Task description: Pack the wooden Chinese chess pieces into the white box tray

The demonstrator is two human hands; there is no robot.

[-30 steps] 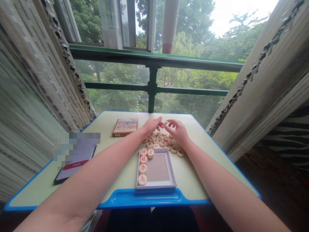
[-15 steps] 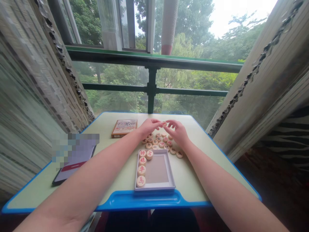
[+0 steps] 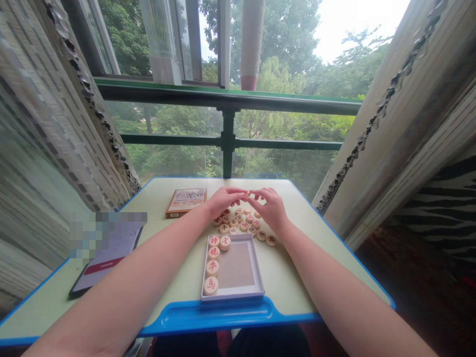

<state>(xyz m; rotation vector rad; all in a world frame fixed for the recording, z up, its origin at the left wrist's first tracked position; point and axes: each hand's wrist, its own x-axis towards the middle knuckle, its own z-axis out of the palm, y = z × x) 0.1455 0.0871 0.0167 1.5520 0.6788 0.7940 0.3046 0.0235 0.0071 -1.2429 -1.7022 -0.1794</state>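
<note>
Above the far part of the table, my left hand (image 3: 225, 200) and my right hand (image 3: 268, 204) meet at one round chess piece (image 3: 247, 194), each with fingertips closed on it. Below and between them, several round pieces (image 3: 243, 226) with red or black characters lie loose on the table. Nearer to me is an open shallow box (image 3: 259, 277). Inside it, red-lettered pieces (image 3: 212, 268) form a column along the left wall, and another red-lettered piece (image 3: 224, 242) sits at the top beside that column.
A flat box with writing (image 3: 186, 201) lies at the back left of the table (image 3: 297, 277). A phone or tablet (image 3: 107, 258), partly blurred out, rests at the left. The blue front rim (image 3: 219, 315) has a shallow groove.
The piece between my hands has turned and now shows more of its edge. The whole view has shifted slightly, while the pieces in the box keep their places.
</note>
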